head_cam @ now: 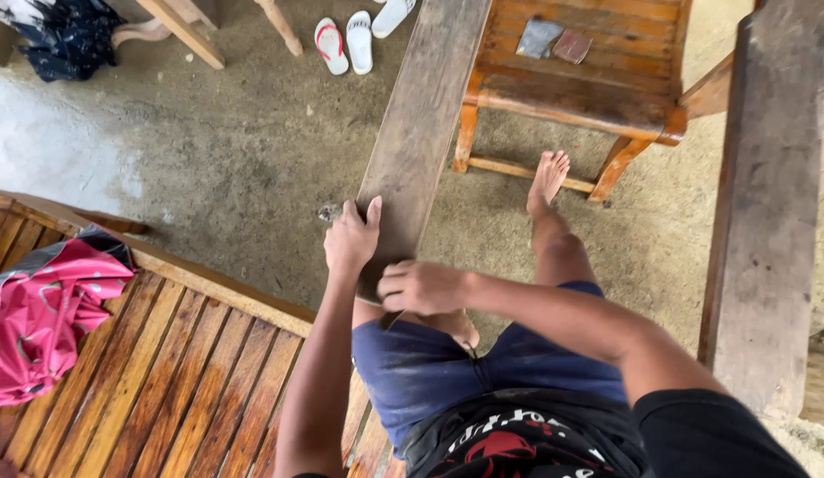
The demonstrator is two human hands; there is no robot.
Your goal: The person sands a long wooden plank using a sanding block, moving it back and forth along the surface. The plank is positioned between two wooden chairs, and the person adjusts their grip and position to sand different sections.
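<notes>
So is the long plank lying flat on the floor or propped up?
Propped up: the plank slants, its near end raised at the knee under the left hand and right hand; the far end runs out of frame.

Free room & obstacles. Long weathered grey-brown wooden plank (421, 133) ran diagonally across centre, near end under left hand (350, 241) & right hand (421, 286). Left of plank: open bare concrete floor (244, 150), passable. Right of plank: orange-brown slatted wooden chair (580, 80) stood close beside, narrowing the gap. Far right: thick upright grey timber post (766, 204) blocked passage. Lower left: slatted wooden bench (173, 372) w/ pink cloth (40, 314).
</notes>
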